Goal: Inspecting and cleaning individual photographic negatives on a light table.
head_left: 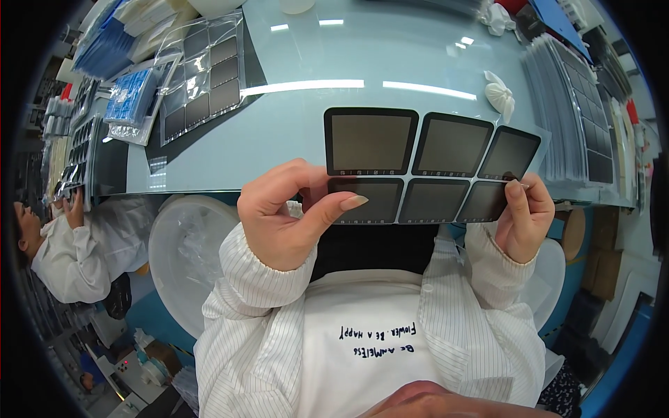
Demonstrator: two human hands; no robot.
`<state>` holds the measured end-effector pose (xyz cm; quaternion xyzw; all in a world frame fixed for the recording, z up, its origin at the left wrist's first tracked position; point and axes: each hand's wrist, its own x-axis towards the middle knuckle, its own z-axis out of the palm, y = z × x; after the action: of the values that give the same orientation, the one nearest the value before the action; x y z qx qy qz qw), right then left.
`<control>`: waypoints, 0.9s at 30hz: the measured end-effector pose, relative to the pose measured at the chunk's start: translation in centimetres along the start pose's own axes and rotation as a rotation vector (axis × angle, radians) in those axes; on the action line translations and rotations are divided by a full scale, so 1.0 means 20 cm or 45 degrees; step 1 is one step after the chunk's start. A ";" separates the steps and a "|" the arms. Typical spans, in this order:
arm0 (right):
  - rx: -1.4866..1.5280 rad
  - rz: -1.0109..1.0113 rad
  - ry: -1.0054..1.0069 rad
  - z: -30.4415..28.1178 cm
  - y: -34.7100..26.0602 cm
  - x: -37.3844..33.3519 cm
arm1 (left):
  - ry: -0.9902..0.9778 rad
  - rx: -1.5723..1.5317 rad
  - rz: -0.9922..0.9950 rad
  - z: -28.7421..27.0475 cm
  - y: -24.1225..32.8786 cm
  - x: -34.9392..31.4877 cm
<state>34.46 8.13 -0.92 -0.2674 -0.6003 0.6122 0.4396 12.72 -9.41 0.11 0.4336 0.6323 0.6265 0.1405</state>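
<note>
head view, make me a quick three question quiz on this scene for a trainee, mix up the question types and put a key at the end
1. Count: how many dark panels show on the panel sheet?

2. True or false: the left hand and the right hand both hold the panel sheet.

3. Multiple choice: which of these lies on the tabletop just beyond the sheet's right end?
A) a pair of scissors
B) a white twisted bundle
C) a roll of tape

Key:
1. Six, in two rows of three.
2. True; one hand is at each end.
3. B
</note>
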 end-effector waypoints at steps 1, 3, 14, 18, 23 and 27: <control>-0.001 0.001 0.002 0.00 0.00 0.00 | -0.002 -0.001 -0.001 0.00 0.00 0.00; 0.014 -0.005 -0.008 0.00 0.00 0.00 | 0.014 -0.037 -0.020 0.00 0.00 0.00; -0.069 0.035 -0.054 0.09 -0.04 -0.02 | 0.117 -0.227 -0.127 -0.05 0.00 -0.02; -0.141 0.032 -0.087 0.11 -0.07 -0.02 | 0.150 -0.257 -0.130 -0.04 0.00 -0.01; -0.141 0.042 -0.082 0.11 -0.07 -0.03 | 0.168 -0.286 -0.100 -0.04 0.00 -0.01; -0.123 0.016 -0.110 0.12 -0.07 -0.02 | 0.164 -0.314 -0.103 -0.06 -0.01 -0.02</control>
<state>32.97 6.40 0.75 -0.2654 -0.6461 0.5961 0.3960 12.06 -10.36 0.04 0.3461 0.5752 0.7198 0.1769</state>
